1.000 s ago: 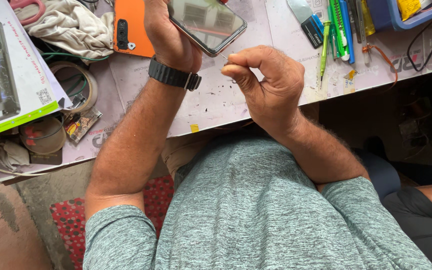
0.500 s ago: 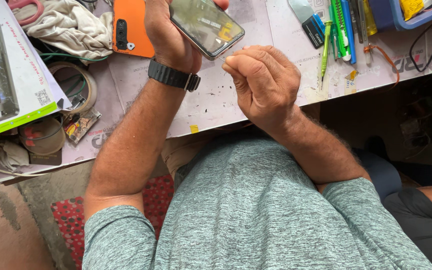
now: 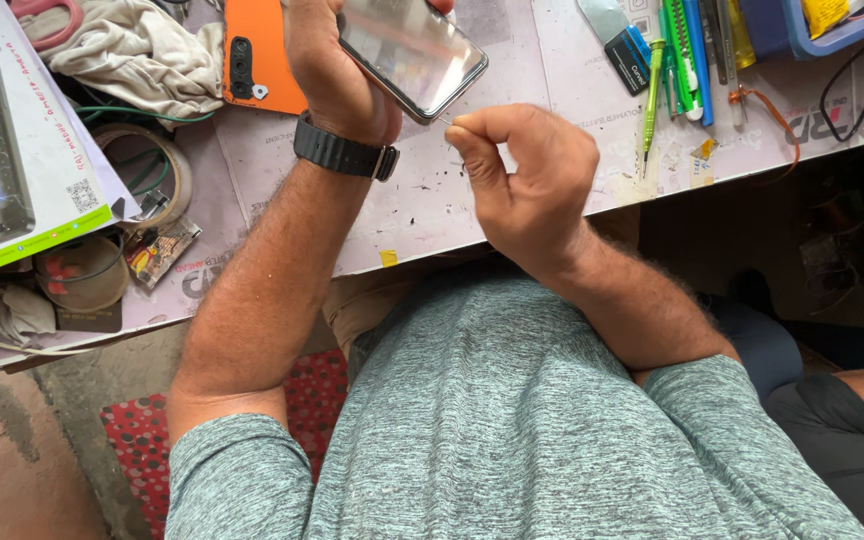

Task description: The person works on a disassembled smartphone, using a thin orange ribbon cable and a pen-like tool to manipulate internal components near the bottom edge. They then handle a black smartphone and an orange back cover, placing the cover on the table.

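The left hand is closed around a smartphone, gripping it by its edges and holding it tilted above the worktop, its glossy face catching the light. A black wristband circles the wrist just below that hand, at 6 o'clock from it. The right hand sits at about 4 o'clock from the phone, curled into a loose fist with thumb and forefinger pinched on a thin pin; the pin's tip points toward the phone's lower corner, at 10 o'clock from the knuckles, and lies just beside that edge, though whether it touches cannot be told.

At 9 o'clock from the left hand lies an orange phone case, flat on the worktop, and beyond it a crumpled beige cloth. Farther out at 8 o'clock are a roll of tape and a white and green product box. At 2 o'clock from the right hand, well apart, a row of tools rests near the far edge: a green screwdriver, blue and green handled tools, and a blue tray at the top right corner. The person's grey-green shirt fills the near foreground.
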